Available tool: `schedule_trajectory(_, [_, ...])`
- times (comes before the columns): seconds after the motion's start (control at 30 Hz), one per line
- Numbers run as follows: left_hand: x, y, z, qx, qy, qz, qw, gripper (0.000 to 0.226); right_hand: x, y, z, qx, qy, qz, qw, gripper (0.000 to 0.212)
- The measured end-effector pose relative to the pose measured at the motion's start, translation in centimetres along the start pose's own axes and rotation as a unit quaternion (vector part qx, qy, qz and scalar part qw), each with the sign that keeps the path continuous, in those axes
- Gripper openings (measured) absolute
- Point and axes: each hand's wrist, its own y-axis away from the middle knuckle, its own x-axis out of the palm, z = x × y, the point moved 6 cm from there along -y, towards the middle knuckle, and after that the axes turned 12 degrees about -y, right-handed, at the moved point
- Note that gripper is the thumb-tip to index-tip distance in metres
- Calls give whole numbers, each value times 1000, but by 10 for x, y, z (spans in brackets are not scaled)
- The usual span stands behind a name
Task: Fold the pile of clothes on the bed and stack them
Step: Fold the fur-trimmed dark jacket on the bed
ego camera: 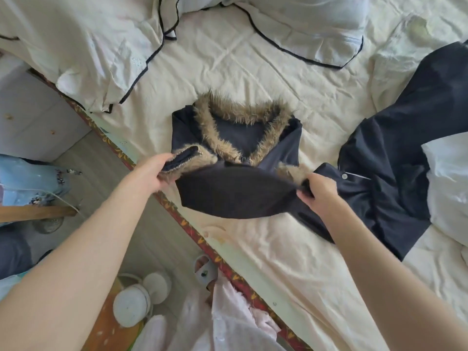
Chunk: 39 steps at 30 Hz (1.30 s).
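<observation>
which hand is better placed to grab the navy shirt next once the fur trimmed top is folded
Right, probably. The right hand grips the fur-trimmed top at the edge lying against the navy shirt; the left hand holds the far side, by the bed's edge.

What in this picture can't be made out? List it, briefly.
- Fur-trimmed garment, head view: its lower part is hidden under the lifted hem, held by the left hand and right hand.
- Dark shirt: cut off by the right edge, partly under a white cloth.
- Pillows: cut off by the top edge.
</observation>
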Motion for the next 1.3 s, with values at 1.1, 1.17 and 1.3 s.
schedule_trajectory(1.1, [42, -82, -114, 236, -214, -115, 941, 59, 88, -81, 66, -193, 193, 115, 955, 42])
schedule_trajectory(1.17, [44, -70, -113, 300, -267, -163, 901, 69, 88, -73, 69, -281, 258, 68, 922, 59])
schedule_trajectory(1.3, [64, -17, -99, 505, -447, -267, 689, 55, 104, -29, 59, -532, 414, 75, 735, 52])
